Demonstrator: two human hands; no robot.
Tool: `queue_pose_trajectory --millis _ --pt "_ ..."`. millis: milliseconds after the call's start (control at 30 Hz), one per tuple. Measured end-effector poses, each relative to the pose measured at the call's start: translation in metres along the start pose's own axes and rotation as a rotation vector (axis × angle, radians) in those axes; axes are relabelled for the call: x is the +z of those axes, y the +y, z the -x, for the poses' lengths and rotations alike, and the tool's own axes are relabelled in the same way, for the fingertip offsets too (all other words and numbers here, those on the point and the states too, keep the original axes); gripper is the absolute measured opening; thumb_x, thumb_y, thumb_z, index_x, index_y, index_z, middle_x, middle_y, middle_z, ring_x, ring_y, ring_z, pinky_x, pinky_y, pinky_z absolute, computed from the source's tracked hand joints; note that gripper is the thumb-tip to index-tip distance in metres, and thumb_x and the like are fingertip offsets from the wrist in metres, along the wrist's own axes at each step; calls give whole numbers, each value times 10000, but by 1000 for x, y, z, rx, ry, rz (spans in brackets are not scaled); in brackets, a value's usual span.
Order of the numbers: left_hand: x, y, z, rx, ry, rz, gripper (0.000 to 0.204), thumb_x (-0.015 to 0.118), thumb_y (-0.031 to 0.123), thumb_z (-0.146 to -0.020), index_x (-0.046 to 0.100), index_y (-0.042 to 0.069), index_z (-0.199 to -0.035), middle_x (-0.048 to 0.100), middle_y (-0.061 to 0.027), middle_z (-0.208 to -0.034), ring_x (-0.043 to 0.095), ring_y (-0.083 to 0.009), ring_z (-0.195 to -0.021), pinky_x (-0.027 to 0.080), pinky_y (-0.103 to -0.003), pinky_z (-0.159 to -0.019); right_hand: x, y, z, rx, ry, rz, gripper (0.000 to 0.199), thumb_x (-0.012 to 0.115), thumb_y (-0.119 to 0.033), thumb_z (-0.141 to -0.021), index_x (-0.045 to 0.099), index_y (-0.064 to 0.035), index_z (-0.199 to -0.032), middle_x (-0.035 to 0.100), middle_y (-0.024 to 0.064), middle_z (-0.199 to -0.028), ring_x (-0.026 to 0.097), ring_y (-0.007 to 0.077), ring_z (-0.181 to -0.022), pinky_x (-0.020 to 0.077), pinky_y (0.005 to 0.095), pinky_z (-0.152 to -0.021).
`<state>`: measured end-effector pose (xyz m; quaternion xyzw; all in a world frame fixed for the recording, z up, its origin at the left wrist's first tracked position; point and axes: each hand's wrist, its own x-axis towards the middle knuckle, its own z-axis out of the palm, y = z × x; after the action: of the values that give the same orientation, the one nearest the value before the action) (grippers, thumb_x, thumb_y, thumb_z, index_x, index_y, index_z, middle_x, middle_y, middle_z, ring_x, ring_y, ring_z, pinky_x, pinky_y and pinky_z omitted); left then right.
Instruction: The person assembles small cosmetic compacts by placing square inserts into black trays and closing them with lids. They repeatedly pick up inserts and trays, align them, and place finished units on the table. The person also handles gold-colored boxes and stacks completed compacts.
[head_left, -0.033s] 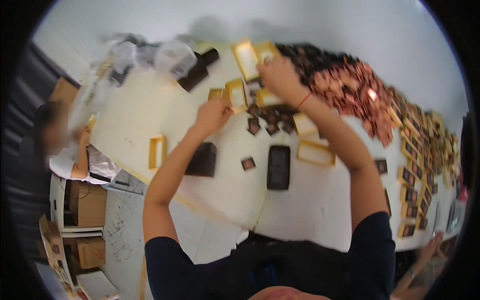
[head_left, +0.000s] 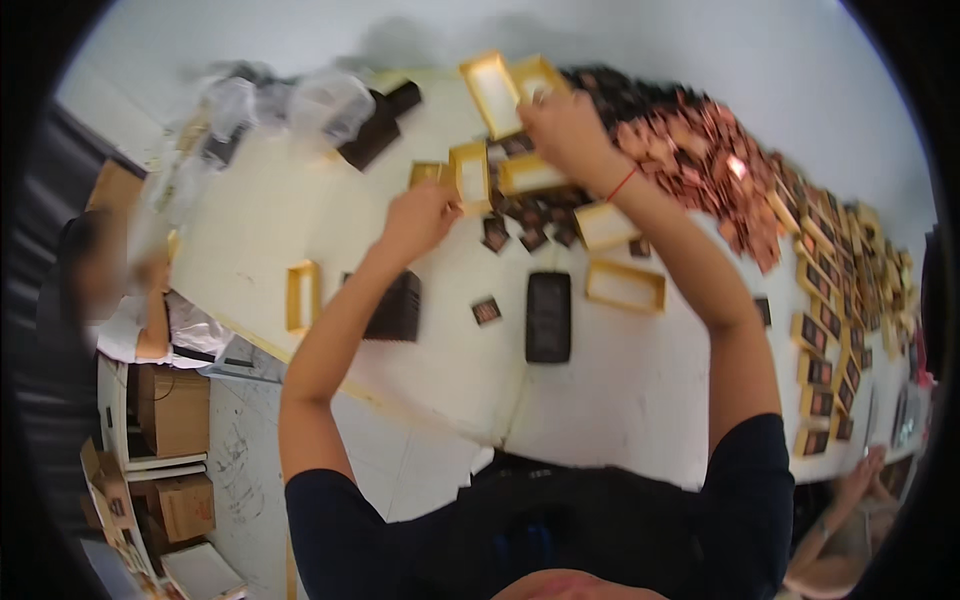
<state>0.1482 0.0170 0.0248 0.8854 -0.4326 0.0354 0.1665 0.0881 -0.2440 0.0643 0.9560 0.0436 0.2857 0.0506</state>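
Observation:
My left hand (head_left: 418, 216) is closed, its fingertips pinching the lower corner of a shallow gold box (head_left: 471, 178) with a pale inside. Another gold piece (head_left: 428, 174) lies just behind that hand. Farther back, my right hand (head_left: 568, 138) has its fingers bent round the edge of a gold box (head_left: 538, 78). A second gold box (head_left: 492, 95), raised at a tilt, sits against its fingertips; its exact hold is hidden. Below my right hand is an open gold box (head_left: 532, 175). Small dark square packets (head_left: 533, 238) lie scattered between my hands and nearer to me.
A black tray (head_left: 549, 317) and a dark block (head_left: 393, 307) lie nearer me. Behind are heaps of black and copper packets (head_left: 690, 155). Rows of filled gold boxes (head_left: 818, 335) stand right. Clear plastic bags (head_left: 332, 105) lie back left. Other people work at both sides.
The whole view has shifted, so the table and its things sit slightly higher and farther left. Both hands keep nearly the same places on the gold boxes.

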Motion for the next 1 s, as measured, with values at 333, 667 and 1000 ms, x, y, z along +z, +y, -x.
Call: queue_pose_trajectory --millis 333,667,1000 --pt "-42 134 50 31 43 294 648 660 -25 -816 487 136 -1419 663 -137 -1228 668 -310 -862 555 -393 -747 -109 64 168 285 138 -469 634 670 -51 -790 478 -80 -1394 631 164 -995 613 347 -976 500 428 -861" --pt "29 253 160 572 -41 559 572 854 238 -700 633 75 -1202 635 -56 -940 586 -266 -862 468 -396 -783 -195 -26 359 518 -76 -805 532 602 80 -678 660 -55 -1189 578 83 -906 574 238 -873 481 351 -852" --pt "31 172 153 186 234 135 136 792 39 -785 687 62 -868 674 -58 -874 619 -229 -854 434 -349 -938 -196 -23 401 360 -163 -612 490 617 69 -669 694 -135 -1108 625 70 -1113 502 306 -1286 185 587 -1212"
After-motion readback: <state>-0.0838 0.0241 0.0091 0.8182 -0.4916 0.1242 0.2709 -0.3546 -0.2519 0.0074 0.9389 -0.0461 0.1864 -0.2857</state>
